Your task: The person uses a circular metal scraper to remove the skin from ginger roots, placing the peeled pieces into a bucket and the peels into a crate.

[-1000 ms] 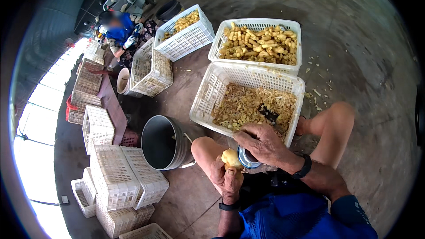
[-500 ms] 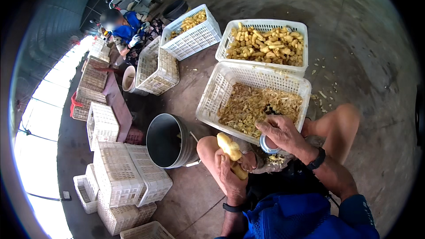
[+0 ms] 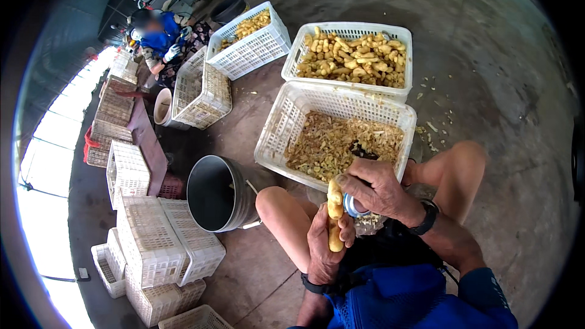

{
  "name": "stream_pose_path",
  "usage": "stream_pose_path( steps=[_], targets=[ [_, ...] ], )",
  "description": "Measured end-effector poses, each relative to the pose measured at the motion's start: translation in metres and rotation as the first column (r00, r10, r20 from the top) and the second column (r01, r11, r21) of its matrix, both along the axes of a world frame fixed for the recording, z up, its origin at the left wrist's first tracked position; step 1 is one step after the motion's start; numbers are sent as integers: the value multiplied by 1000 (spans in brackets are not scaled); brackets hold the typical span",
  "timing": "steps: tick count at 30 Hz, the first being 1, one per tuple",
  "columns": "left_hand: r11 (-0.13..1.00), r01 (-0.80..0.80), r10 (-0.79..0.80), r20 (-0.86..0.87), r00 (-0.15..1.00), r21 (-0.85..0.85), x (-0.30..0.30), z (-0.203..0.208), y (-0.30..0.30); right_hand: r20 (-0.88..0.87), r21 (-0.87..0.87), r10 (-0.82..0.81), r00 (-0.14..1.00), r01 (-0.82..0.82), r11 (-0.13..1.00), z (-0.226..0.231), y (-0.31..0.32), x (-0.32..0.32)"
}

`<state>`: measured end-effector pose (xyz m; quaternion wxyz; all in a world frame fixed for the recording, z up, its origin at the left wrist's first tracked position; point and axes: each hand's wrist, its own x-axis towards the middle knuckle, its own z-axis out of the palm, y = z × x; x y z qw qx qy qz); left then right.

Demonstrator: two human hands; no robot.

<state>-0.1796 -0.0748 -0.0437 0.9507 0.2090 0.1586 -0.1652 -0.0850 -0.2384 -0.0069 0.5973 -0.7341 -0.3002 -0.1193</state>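
Note:
My left hand (image 3: 321,240) is wrapped round a knobbly yellow piece of ginger (image 3: 335,207), held upright with its top and lower end showing. Close against its right side, my right hand (image 3: 384,189) grips a round, silver-rimmed tin (image 3: 350,206), mostly hidden by the fingers. The right thumb reaches toward the ginger's upper end. Just beyond my hands stands a white slatted crate (image 3: 273,137) with pale brown and yellow peelings (image 3: 329,152) in it. Behind that, another white crate (image 3: 407,79) is heaped with ginger.
A dark bucket (image 3: 194,176) stands by my left knee. Stacked white crates (image 3: 149,237) line the left side. At the far left a co-worker in blue (image 3: 159,39) sits beside a crate of ginger (image 3: 259,42). Scraps (image 3: 431,127) lie on the floor at right.
The ginger has turned from slanted to upright and moved right, beside the tin. My right hand has moved left to meet it. The whole view has shifted slightly.

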Motion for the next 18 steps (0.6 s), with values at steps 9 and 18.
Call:
stream_pose_path(
  steps=[9,18],
  targets=[
    [961,110,-139,-98,985,-255,-5,9,-5,73,-84,42,996,-36,996,-11,-1,4],
    [895,100,-141,-62,988,-434,-15,25,4,-74,-28,-151,986,149,988,-4,-27,9]
  ],
)
